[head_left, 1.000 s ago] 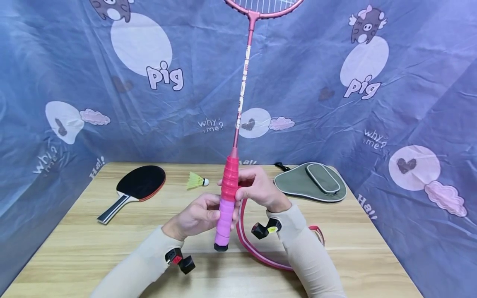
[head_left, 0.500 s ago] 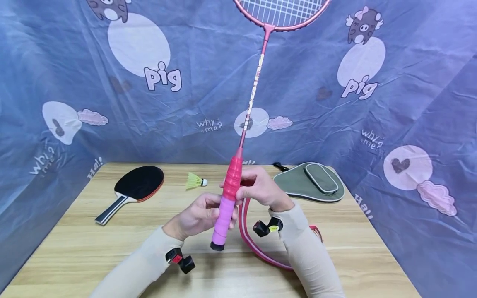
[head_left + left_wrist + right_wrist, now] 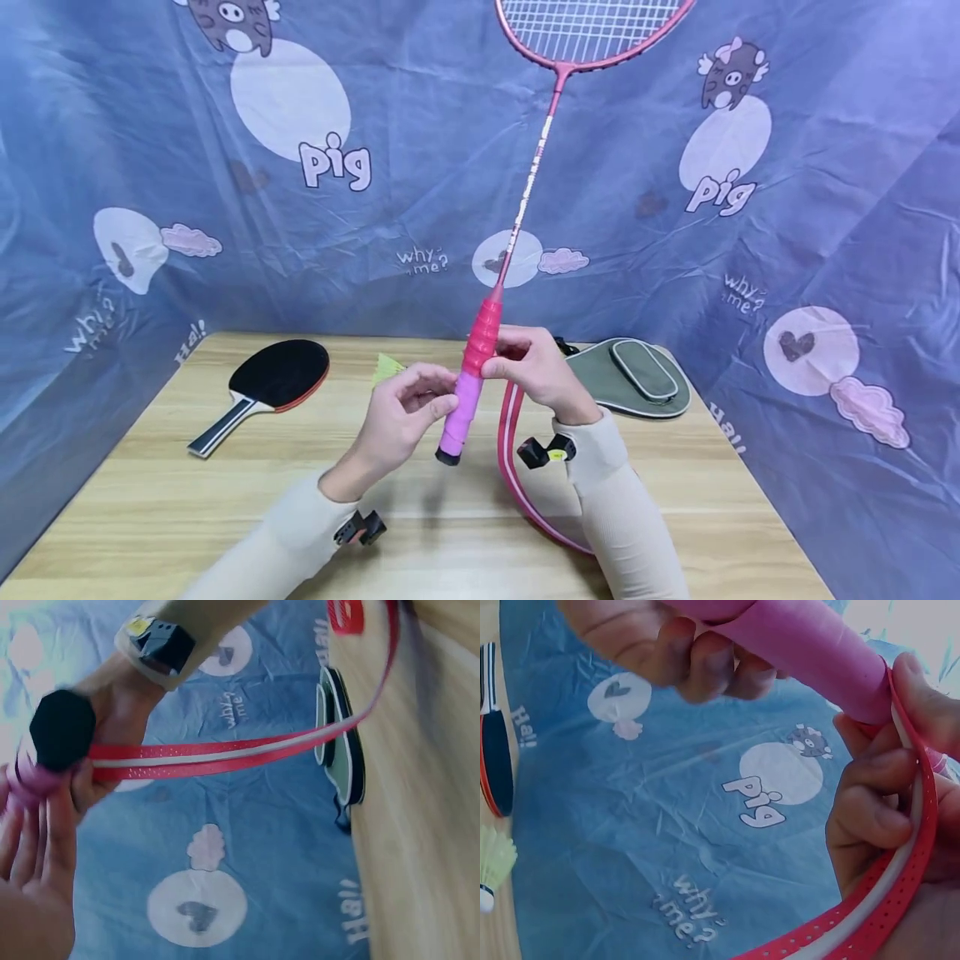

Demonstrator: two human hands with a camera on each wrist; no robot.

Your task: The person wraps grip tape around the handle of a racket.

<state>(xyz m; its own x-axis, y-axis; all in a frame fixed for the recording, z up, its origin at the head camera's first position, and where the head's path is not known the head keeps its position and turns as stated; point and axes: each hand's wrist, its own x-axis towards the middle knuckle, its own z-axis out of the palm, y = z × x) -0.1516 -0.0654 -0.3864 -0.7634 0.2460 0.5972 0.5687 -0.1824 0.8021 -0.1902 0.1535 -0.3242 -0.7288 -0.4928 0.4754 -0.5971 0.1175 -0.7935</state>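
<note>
A pink badminton racket [image 3: 532,179] stands tilted over the table, its head up and to the right, partly cut off. Red grip tape [image 3: 507,442] covers the upper handle; purple wrap shows below. My right hand [image 3: 538,371] pinches the tape at the handle where red meets purple. From there the perforated strip [image 3: 225,756], with a pale middle line, hangs in a loop to the table. Low on the purple handle [image 3: 810,656], my left hand [image 3: 401,417] holds it loosely, thumb in front and fingers partly hidden behind.
A black table tennis paddle [image 3: 281,375] lies at the table's left. Behind my left hand a yellow shuttlecock [image 3: 387,367] is partly hidden. A green paddle case [image 3: 645,379] lies back right. Blue printed cloth [image 3: 420,167] hangs around the wooden table [image 3: 135,517].
The racket leans further right, and its handle is slightly higher. My left hand's fingertips no longer show past the handle's right side. The right hand has risen slightly with the tape.
</note>
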